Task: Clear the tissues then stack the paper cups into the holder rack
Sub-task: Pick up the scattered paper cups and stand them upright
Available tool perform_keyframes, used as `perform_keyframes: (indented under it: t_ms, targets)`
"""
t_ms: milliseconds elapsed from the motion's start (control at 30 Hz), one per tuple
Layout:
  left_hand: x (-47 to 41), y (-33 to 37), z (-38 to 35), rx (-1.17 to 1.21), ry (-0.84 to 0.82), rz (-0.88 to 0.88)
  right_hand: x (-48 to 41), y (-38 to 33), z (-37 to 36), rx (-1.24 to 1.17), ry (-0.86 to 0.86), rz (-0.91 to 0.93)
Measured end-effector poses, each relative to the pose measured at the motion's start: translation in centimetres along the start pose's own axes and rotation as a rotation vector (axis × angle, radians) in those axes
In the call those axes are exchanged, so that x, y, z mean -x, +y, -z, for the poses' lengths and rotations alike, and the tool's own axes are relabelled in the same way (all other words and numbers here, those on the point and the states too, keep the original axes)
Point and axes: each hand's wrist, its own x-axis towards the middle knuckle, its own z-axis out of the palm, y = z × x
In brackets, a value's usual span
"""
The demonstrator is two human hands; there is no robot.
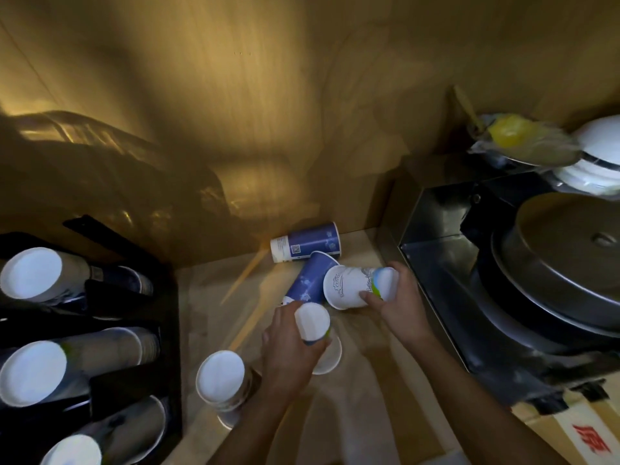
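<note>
My left hand [288,350] grips an upside-down white paper cup [312,321] above the wooden counter. A white and green paper cup [355,286] lies on its side, and my right hand [397,302] holds it near its base. Two blue cups lie behind them: one [310,280] tilted under the white cup, another [305,243] against the back wall. An upside-down stack of cups [223,380] stands at the left of my left hand. The black holder rack [134,297] at the left holds several cup stacks [32,275]. No tissues show.
A black metal machine [446,229] with a round steel plate [563,256] fills the right side. White bowls [600,156] and a yellow packet [516,135] sit behind it. A wooden wall closes the back. A cardboard box [570,434] lies at the lower right.
</note>
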Motion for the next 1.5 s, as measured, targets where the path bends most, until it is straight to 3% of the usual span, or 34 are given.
perform_keyframes:
  t_ms: [333,600,867,1033,1267,1500]
  targets:
    - [-0.5,-2.8,-2.6,0.081,-0.053,0.007,1.5,-6.4,3.2,-0.083,0.069,0.269]
    - [-0.8,-3.1,-2.7,0.157,-0.120,0.065,3.7,-7.6,2.9,0.169,-0.139,0.532]
    - [-0.3,-3.2,-2.6,0.111,-0.135,0.008,3.9,-4.6,0.2,0.150,-0.310,0.461]
    - [-0.6,-3.7,-3.1,-0.073,-0.073,-0.031,4.3,-2.1,-1.5,0.238,-0.420,0.418]
    - [-0.8,-3.4,-3.7,-0.044,-0.159,0.023,3.5,-0.9,-3.1,0.329,-0.550,0.372]
    - [-1.4,-2.0,-2.5,-0.041,-0.280,0.044,3.0,-1.2,-3.3,0.388,-0.537,0.408]
